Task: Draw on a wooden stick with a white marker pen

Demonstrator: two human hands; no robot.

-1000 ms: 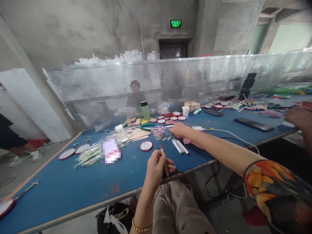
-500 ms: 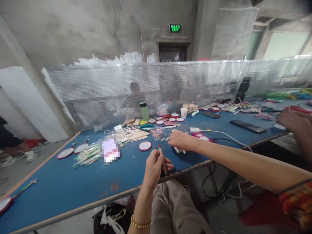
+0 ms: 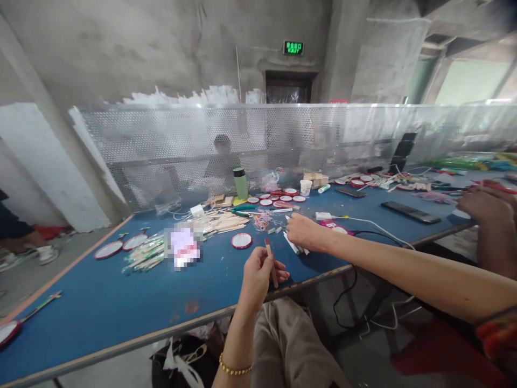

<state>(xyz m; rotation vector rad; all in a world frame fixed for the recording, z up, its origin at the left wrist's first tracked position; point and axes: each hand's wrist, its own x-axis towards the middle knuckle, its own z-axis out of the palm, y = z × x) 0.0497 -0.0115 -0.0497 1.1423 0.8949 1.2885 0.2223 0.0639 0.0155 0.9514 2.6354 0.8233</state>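
My left hand [image 3: 258, 272] is closed round a flat wooden craft stick [image 3: 272, 264], its red end pointing up, over the table's front edge. My right hand [image 3: 301, 230] is to the right and slightly farther back, fingers pinched on a slim white marker pen [image 3: 287, 217]; only its tip shows, the rest being hidden by the hand. Under that hand lie several white marker pens [image 3: 291, 245], partly covered. A round white disc with a red rim [image 3: 241, 241] lies flat, left of both hands. A tangle of coloured rubber bands [image 3: 263, 220] is behind them.
Bare wooden sticks [image 3: 228, 222], bagged sticks [image 3: 147, 252], green-handled pliers [image 3: 240, 213] and a green bottle [image 3: 240, 185] are on the blue table [image 3: 161, 307]. To the right lie a white cable [image 3: 374, 222] and a phone [image 3: 410, 212]. Another person's hands [image 3: 487, 205] work at the far right.
The whole view has shifted slightly. My right hand sits a little farther right, showing more of the marker pens under it. My left hand keeps its hold on the craft stick.
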